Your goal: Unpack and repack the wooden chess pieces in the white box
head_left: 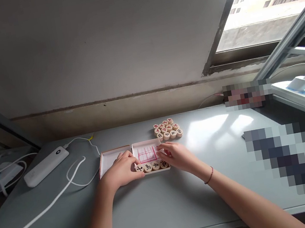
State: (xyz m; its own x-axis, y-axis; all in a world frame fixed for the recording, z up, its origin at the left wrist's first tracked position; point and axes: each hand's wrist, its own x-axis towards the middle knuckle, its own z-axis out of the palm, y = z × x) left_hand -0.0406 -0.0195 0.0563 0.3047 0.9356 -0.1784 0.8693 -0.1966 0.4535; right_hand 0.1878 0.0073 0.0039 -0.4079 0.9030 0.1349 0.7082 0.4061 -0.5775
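Observation:
An open shallow box [153, 172] lies on the desk with a row of several round wooden Chinese chess pieces [148, 167] along its front wall. Its floor shows a red-lined grid [147, 154]. My left hand [122, 169] curls around the box's left side, thumb at the front wall and fingers by the leftmost piece. Over the right wall, my right hand [174, 155] has its thumb and fingertips bent close together above the grid; what lies between them cannot be made out. The box's lid [114, 155] sits to the left, partly covered by my left hand.
A cluster of more chess pieces [167, 129] stands behind the box. On the left are a white power bank [46, 167] and a loose white cable [53, 204]. A blurred-out object [290, 158] lies on the right, near a shelf with a charger [300, 82].

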